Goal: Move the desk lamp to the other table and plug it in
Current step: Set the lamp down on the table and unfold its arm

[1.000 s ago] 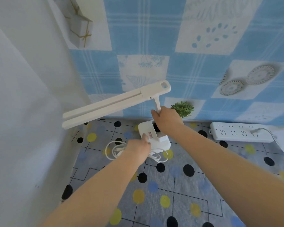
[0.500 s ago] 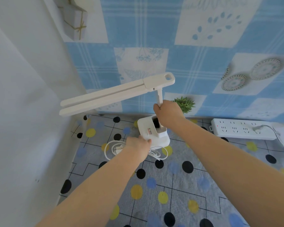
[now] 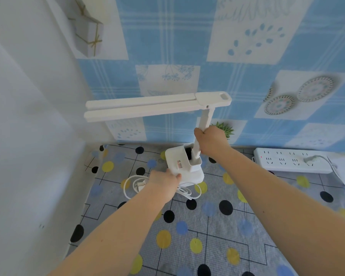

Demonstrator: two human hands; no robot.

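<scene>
A white desk lamp (image 3: 184, 165) stands on the dotted tablecloth (image 3: 207, 226) near the back wall, its long flat head (image 3: 147, 106) reaching left. My right hand (image 3: 211, 140) is closed round the lamp's upright stem. My left hand (image 3: 163, 180) grips the lower left edge of the lamp's base. The lamp's white cord (image 3: 131, 186) lies coiled on the cloth left of and in front of the base, its plug loose inside the coil. A white power strip (image 3: 291, 162) lies at the right against the wall, with one other plug in it.
A white wall closes off the left side, and blue patterned wallpaper covers the back. A small green plant (image 3: 224, 128) stands behind my right hand. A wrapped gift box (image 3: 90, 36) hangs at the upper left. The table's right edge falls away beyond the power strip.
The lamp head has swung from tilted down-left to nearly level and sits farther right. Both hands have kept their grips on the stem and base.
</scene>
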